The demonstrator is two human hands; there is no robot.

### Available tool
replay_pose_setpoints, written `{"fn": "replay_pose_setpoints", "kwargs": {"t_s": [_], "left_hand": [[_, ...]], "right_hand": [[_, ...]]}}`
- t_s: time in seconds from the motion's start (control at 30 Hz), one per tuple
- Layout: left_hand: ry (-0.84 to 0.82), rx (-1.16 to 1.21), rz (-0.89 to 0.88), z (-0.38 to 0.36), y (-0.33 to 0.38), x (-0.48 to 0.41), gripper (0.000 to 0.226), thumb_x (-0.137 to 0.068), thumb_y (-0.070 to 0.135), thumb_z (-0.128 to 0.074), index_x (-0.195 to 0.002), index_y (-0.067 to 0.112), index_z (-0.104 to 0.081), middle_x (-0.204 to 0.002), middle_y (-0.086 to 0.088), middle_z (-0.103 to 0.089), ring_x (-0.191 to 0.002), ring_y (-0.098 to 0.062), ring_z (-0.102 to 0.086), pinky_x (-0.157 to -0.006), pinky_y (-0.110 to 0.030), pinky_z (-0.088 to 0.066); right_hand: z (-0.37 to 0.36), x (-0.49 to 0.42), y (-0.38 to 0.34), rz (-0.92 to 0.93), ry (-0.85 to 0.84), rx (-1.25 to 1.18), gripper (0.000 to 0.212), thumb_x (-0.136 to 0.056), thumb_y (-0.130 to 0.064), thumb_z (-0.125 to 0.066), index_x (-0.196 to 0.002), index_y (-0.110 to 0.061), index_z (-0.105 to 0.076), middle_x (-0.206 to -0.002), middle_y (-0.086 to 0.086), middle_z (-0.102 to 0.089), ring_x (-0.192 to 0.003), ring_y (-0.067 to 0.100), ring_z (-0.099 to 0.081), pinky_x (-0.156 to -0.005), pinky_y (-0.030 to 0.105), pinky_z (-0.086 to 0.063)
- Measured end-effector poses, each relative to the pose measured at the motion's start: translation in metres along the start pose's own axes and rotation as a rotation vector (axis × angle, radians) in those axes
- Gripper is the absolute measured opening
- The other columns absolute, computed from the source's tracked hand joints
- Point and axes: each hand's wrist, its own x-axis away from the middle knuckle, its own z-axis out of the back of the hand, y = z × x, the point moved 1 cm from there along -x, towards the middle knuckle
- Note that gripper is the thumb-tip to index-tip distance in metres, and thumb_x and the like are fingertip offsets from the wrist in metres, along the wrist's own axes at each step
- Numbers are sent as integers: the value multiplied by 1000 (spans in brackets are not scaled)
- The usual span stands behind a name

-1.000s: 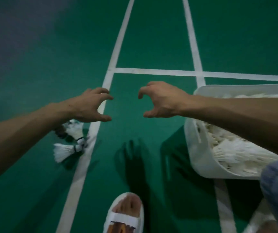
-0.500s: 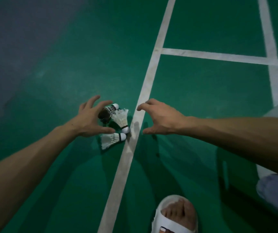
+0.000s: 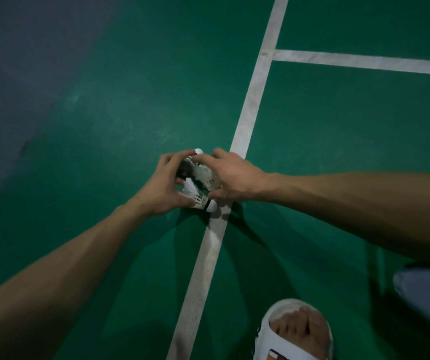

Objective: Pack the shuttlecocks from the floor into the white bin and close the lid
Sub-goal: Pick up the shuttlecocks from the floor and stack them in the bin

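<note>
White shuttlecocks [image 3: 200, 183] sit bunched between both hands' fingers [image 3: 182, 155].

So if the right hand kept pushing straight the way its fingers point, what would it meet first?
Probably the shuttlecocks: the right hand points left and already appears to touch them. Just beyond is the left hand, cupping them from the other side. Depth is hard to judge.
</note>
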Motion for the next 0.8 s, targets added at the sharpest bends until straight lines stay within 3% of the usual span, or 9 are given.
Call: {"fn": "replay_pose_setpoints", "kwargs": {"t_s": [0.07,0.17,0.27,0.33,0.47,0.57,0.67,0.8], "left_hand": [[-2,-3,-23,-7,3,-1,98,-61,1,-84,-141,28,-35,-125,-3,-31,-110,-15,-53,-90,-9,-44],[-51,-40,-5,-11,4,-3,99,-61,10,-87,-142,29,-33,-134,-4,-25,-115,-17,-47,-105,-25,-40],[-75,-8,72,-9,4,-5,106,-56,19,-91,-144,27,-32,-139,-2,-24,-117,-16,-44,-106,-22,-34],[-81,-27,94,-7,2,-7,107,-54,22,-92,-143,27,-32,-139,-1,-26,-116,-15,-45,-106,-23,-35],[-146,-127,129,-5,-2,-8,112,-51,28,-93,-143,33,-31,-150,-1,-10,-119,-16,-39,-109,-27,-31],[-139,-191,82,-8,5,-12,101,-53,27,-92,-140,26,-41,-138,-6,-35,-116,-17,-46,-101,-21,-33],[-140,-195,44,-12,15,-15,89,-54,32,-91,-132,27,-49,-123,-2,-46,-106,-15,-50,-95,-20,-36],[-158,-165,-29,-21,34,-18,81,-54,36,-90,-126,28,-54,-118,0,-48,-102,-13,-52,-90,-17,-37]], "right_hand": [[2,4,8,-71,42,20,75,-80,-35,-73,-143,-36,-31,-109,7,-48,-99,26,-51,-86,41,-48],[7,11,21,-108,25,28,64,-81,-37,-71,-138,-29,-41,-112,8,-54,-102,27,-54,-86,39,-48],[10,17,31,-145,20,38,54,-80,-42,-72,-125,-19,-52,-113,7,-58,-102,25,-56,-79,34,-46],[13,22,35,-170,17,67,59,-75,-50,-74,-119,-16,-55,-111,7,-55,-99,25,-54,-80,35,-47],[21,31,38,-110,17,75,60,-68,-52,-78,-107,-16,-51,-113,4,-51,-97,23,-51,-78,34,-45],[20,38,38,-73,-33,65,59,-73,-44,-78,-112,-19,-42,-104,5,-57,-88,23,-51,-68,33,-41],[21,48,41,-75,-66,121,60,-77,-43,-72,-125,-22,-43,-109,4,-55,-96,24,-53,-80,40,-49],[45,67,54,-148,-41,158,44,-78,-54,-69,-106,-21,-59,-100,2,-51,-90,21,-52,-74,34,-47]]}}
